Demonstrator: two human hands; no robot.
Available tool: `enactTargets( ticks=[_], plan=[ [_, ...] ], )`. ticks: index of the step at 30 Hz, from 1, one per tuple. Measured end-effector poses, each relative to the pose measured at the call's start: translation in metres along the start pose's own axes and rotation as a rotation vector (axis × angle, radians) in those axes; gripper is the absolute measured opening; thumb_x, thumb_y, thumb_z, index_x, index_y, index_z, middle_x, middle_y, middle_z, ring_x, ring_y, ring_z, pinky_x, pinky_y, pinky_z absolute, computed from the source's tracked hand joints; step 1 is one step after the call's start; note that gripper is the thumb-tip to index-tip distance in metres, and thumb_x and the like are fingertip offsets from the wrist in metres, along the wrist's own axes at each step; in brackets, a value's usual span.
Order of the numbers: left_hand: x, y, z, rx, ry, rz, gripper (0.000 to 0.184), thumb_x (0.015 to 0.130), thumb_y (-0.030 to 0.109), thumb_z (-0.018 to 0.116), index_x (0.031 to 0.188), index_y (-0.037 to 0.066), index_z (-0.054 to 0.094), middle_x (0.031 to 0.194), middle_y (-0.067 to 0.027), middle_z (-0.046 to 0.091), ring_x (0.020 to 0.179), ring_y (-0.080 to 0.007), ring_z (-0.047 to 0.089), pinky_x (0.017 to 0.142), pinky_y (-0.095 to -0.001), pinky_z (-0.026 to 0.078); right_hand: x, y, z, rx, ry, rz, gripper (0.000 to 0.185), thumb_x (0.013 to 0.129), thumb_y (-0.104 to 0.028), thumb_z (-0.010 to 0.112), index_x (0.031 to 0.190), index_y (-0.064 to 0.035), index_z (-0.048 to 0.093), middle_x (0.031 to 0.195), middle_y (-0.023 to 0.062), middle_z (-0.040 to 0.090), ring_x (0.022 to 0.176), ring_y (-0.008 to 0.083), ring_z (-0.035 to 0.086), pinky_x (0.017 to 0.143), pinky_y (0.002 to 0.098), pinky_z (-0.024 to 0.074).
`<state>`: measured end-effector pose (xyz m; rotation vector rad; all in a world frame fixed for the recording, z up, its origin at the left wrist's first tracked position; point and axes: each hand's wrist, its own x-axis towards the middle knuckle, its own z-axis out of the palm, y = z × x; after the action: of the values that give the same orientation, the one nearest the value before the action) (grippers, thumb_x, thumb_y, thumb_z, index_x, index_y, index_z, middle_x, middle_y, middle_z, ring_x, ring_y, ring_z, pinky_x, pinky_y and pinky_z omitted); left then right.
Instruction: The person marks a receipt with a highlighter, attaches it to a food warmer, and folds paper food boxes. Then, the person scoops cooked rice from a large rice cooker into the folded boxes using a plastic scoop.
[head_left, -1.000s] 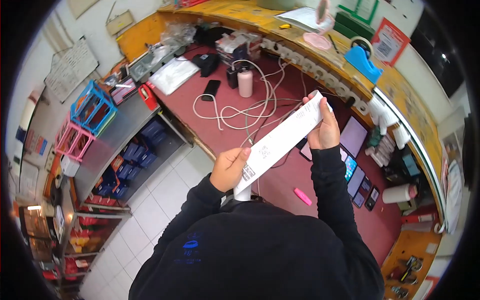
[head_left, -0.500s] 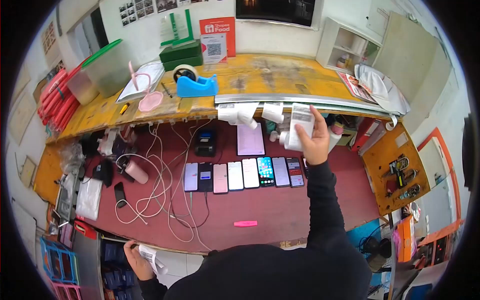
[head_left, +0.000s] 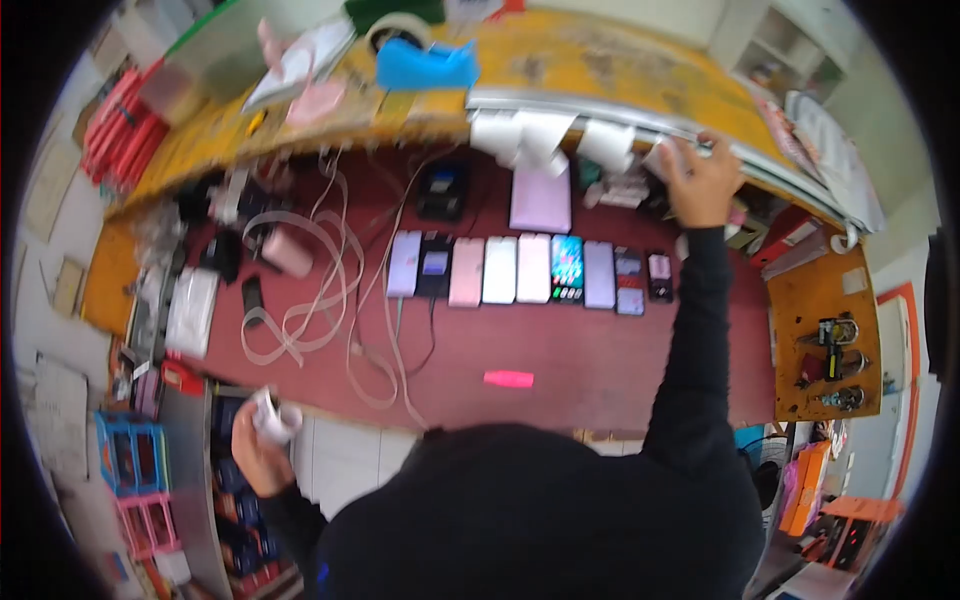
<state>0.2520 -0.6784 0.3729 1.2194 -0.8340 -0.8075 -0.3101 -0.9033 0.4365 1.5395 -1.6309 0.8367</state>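
Observation:
My left hand [head_left: 258, 450], low at the left beyond the desk's front edge, grips a curled white paper receipt [head_left: 276, 417]. My right hand [head_left: 703, 182] is raised to the metal rail [head_left: 590, 112] along the shelf edge, its fingers closed at a white paper slip [head_left: 661, 158] by the rail. Motion blur hides the exact grip. Beside it, several other white slips [head_left: 608, 145] hang from the same rail. Below stands a row of phones [head_left: 534, 268] with lit screens, and behind them a tablet [head_left: 541, 200].
A pink highlighter [head_left: 509, 379] lies on the red desk [head_left: 580, 345]. Tangled white cables [head_left: 345, 270] cover its left part, near a black printer-like device [head_left: 443, 190]. A blue tape dispenser [head_left: 428, 66] stands on the yellow wooden shelf [head_left: 600, 60].
My right hand has moved the slip up to the rail. My left hand still holds its receipt, now turned. The whole view has tilted down and shifted.

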Motion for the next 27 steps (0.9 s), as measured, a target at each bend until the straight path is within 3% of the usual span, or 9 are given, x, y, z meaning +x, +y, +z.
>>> enactTargets(
  ticks=[6, 11, 14, 16, 17, 18, 19, 24, 27],
  plan=[
    [-0.002, 0.012, -0.003, 0.036, 0.042, 0.01, 0.046, 0.085, -0.003, 0.053, 0.129, -0.006, 0.04, 0.123, -0.016, 0.051, 0.112, -0.0214, 0.051, 0.096, -0.0334, 0.04, -0.005, 0.007, 0.017, 0.056, -0.13, -0.14, 0.037, 0.082, -0.048, 0.057, 0.107, -0.0217, 0.062, 0.101, -0.0034, 0.062, 0.104, 0.0193, 0.052, 0.096, 0.053, 0.0218],
    [-0.003, -0.026, 0.007, -0.046, -0.116, -0.108, 0.029, 0.086, -0.003, 0.054, 0.116, -0.002, 0.054, 0.108, -0.0095, 0.058, 0.094, -0.0139, 0.058, 0.084, -0.0265, 0.046, -0.018, -0.017, 0.01, -0.173, -0.018, -0.058, 0.059, 0.084, -0.059, 0.048, 0.121, -0.0151, 0.058, 0.111, 0.0146, 0.055, 0.099, 0.0369, 0.051, 0.089, 0.0504, 0.0316],
    [-0.017, -0.059, 0.052, 0.09, -0.311, -0.326, 0.032, 0.086, -0.003, 0.055, 0.118, 0.0, 0.055, 0.104, -0.0061, 0.059, 0.087, -0.0118, 0.059, 0.077, -0.0245, 0.049, -0.06, -0.088, 0.0, 0.356, -0.209, -0.22, 0.062, 0.077, -0.045, 0.065, 0.119, -0.0011, 0.053, 0.108, 0.0188, 0.056, 0.094, 0.038, 0.053, 0.076, 0.05, 0.0388],
    [-0.033, -0.101, 0.091, -0.005, -0.447, -0.352, 0.036, 0.086, -0.003, 0.055, 0.121, 0.001, 0.053, 0.102, -0.0048, 0.058, 0.088, -0.0108, 0.058, 0.077, -0.025, 0.049, -0.169, -0.134, 0.04, 0.49, -0.263, -0.318, 0.055, 0.074, -0.034, 0.07, 0.114, -0.0002, 0.054, 0.107, 0.0187, 0.059, 0.097, 0.0368, 0.056, 0.084, 0.045, 0.0442],
    [-0.041, -0.147, 0.098, -0.094, -0.539, -0.53, 0.042, 0.085, -0.004, 0.055, 0.126, 0.001, 0.049, 0.104, -0.0062, 0.058, 0.09, -0.0115, 0.058, 0.079, -0.0262, 0.049, -0.211, -0.162, 0.033, 0.646, -0.943, -0.103, 0.056, 0.074, -0.035, 0.07, 0.116, -0.0016, 0.053, 0.112, 0.0203, 0.057, 0.107, 0.0395, 0.051, 0.094, 0.0454, 0.0401],
    [-0.055, -0.185, 0.111, -0.248, -0.533, -0.673, 0.048, 0.083, -0.006, 0.056, 0.129, 0.001, 0.044, 0.105, -0.008, 0.057, 0.094, -0.0128, 0.057, 0.081, -0.0276, 0.049, -0.267, -0.173, 0.05, 0.678, -1.069, -0.384, 0.059, 0.076, -0.039, 0.069, 0.119, -0.0019, 0.053, 0.117, 0.0218, 0.055, 0.106, 0.0389, 0.052, 0.093, 0.045, 0.0398],
    [-0.069, -0.228, 0.116, -0.174, -0.537, -0.771, 0.051, 0.081, -0.006, 0.058, 0.13, 0.001, 0.043, 0.108, -0.0096, 0.057, 0.097, -0.0145, 0.057, 0.084, -0.0293, 0.049, -0.305, -0.186, 0.042, 0.677, -1.173, -0.356, 0.055, 0.075, -0.034, 0.07, 0.118, -0.0032, 0.055, 0.109, 0.0209, 0.057, 0.103, 0.0379, 0.052, 0.09, 0.0431, 0.0418],
    [-0.078, -0.307, 0.099, 0.678, -0.765, 0.135, 0.061, 0.074, 0.0, 0.063, 0.131, 0.001, 0.041, 0.118, -0.0188, 0.052, 0.107, -0.0337, 0.053, 0.091, -0.036, 0.044, -0.379, -0.181, 0.035, 0.785, -1.106, -0.148, 0.039, 0.075, -0.019, 0.066, 0.108, -0.0022, 0.059, 0.095, 0.0195, 0.056, 0.097, 0.037, 0.051, 0.084, 0.0409, 0.043],
    [-0.042, -0.295, 0.096, 1.015, -0.817, 0.271, 0.062, 0.077, 0.021, 0.066, 0.132, 0.004, 0.042, 0.122, -0.0174, 0.049, 0.118, -0.0321, 0.041, 0.097, -0.0428, 0.034, -0.362, -0.166, 0.029, 0.769, -1.107, 0.027, 0.029, 0.08, -0.017, 0.063, 0.101, 0.0024, 0.057, 0.092, 0.0229, 0.057, 0.091, 0.0397, 0.053, 0.081, 0.0437, 0.0438]
  ],
)
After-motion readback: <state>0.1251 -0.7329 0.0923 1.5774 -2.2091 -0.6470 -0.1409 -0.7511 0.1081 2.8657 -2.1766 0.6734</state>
